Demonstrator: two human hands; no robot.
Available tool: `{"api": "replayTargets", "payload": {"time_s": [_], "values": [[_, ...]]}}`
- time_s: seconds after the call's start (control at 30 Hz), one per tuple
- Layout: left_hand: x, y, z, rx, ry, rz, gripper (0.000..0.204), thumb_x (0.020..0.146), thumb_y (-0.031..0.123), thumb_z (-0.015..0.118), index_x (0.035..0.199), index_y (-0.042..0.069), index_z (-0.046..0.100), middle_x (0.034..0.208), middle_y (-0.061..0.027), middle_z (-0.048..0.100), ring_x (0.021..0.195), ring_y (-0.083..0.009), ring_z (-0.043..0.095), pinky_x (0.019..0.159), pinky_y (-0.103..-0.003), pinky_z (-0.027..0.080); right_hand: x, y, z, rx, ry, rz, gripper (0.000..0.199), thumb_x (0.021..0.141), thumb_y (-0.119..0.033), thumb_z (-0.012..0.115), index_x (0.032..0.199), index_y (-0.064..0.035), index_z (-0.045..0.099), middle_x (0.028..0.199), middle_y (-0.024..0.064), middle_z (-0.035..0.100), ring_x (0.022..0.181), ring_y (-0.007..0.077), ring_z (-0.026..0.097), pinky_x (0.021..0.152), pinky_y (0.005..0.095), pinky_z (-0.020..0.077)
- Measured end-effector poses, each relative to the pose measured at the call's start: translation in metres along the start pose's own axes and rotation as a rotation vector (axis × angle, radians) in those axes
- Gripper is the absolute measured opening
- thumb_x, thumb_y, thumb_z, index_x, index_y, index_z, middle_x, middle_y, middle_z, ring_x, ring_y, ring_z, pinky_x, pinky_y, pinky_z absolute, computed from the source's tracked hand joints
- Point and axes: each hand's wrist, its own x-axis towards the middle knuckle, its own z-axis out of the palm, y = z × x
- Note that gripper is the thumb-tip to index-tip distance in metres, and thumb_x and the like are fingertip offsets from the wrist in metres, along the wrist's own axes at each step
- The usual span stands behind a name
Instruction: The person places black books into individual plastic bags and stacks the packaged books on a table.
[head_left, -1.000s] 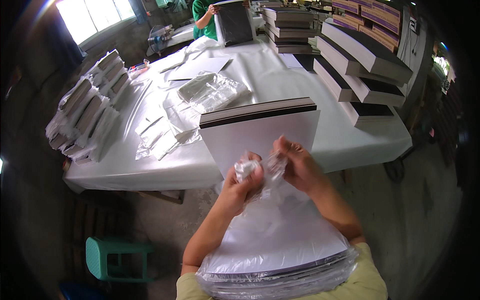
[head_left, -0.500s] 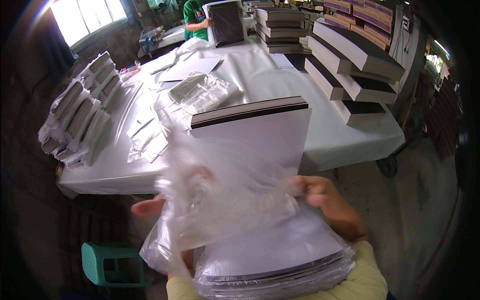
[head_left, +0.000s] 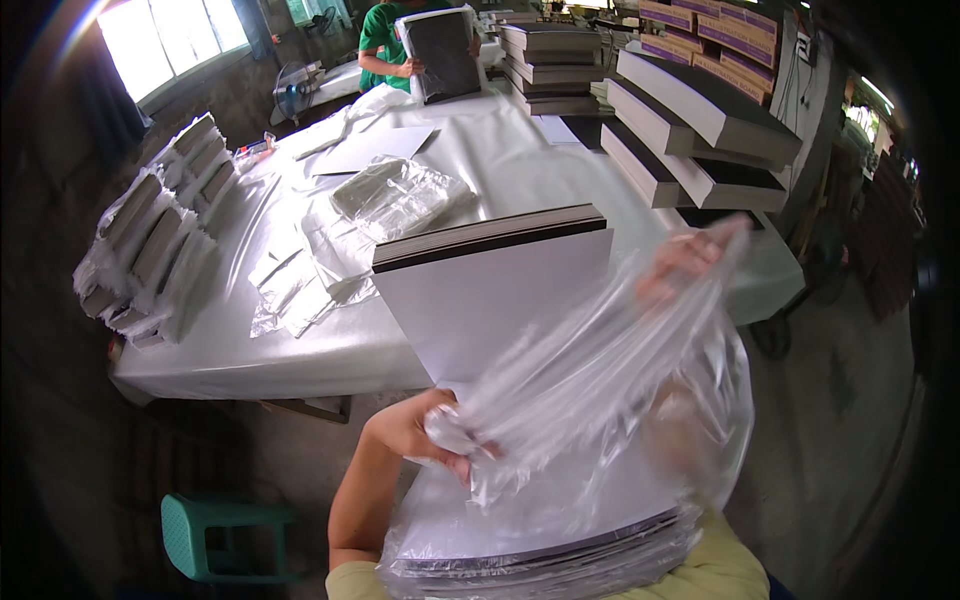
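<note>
A stack of boards with a white top sheet (head_left: 560,515) lies close to my body, its near end wrapped in a clear plastic bag (head_left: 590,390). Slightly blurred, my right hand (head_left: 685,265) is raised at the right under the bag's film, fingers bent at its upper corner. My left hand (head_left: 430,430) is closed on the bag's gathered edge at the left. Between my hands the film is drawn into taut folds. Just beyond, a block of boards with a white face (head_left: 490,300) and dark layered edge stands upright by the table edge.
Folded plastic bags (head_left: 400,195) lie on the covered table (head_left: 230,350). Wrapped stacks (head_left: 150,230) stand at left, thick black-topped board stacks (head_left: 700,110) at right. Across the table, a person in green (head_left: 380,45) holds a dark board bundle (head_left: 440,55). A green stool (head_left: 225,535) stands lower left.
My right hand has swung up and outward, stretching the bag to the right. My left hand has come out from behind the film and now grips its left edge.
</note>
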Motion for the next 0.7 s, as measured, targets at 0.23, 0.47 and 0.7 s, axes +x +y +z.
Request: {"api": "replayTargets", "payload": {"time_s": [0.23, 0.47, 0.7], "values": [[0.005, 0.055, 0.005, -0.43, 0.697, 0.136, 0.063, 0.058, 0.009, 0.078, 0.111, -0.001, 0.045, 0.09, -0.011, 0.058, 0.076, -0.0179, 0.056, 0.065, -0.033, 0.046, -0.029, 0.01, -0.014, -0.529, -0.123, 0.19, 0.08, 0.072, -0.049, 0.058, 0.132, -0.0064, 0.025, 0.079, 0.0097, 0.059, 0.06, 0.0153, 0.056, 0.052, 0.0267, 0.0434], [0.017, 0.093, -0.005, 0.037, 0.426, -0.465, 0.051, 0.058, -0.002, 0.074, 0.103, 0.004, 0.05, 0.086, -0.0072, 0.058, 0.076, -0.0137, 0.052, 0.069, -0.029, 0.043, -0.048, -0.037, 0.007, -1.14, 0.481, 0.385, 0.067, 0.058, 0.001, 0.073, 0.117, -0.0007, 0.042, 0.067, 0.0009, 0.056, 0.059, 0.005, 0.05, 0.054, 0.0161, 0.0355], [0.09, 0.088, -0.003, 1.381, 1.231, -0.18, 0.054, 0.05, -0.016, 0.047, 0.098, 0.007, 0.057, 0.09, -0.0088, 0.051, 0.075, -0.023, 0.053, 0.067, -0.03, 0.045, -0.01, 0.002, -0.018, -2.577, 0.699, -0.289, 0.058, 0.055, 0.016, 0.056, 0.106, -0.0109, 0.056, 0.079, 0.0043, 0.041, 0.059, 0.0145, 0.04, 0.049, 0.0243, 0.0363]]}}
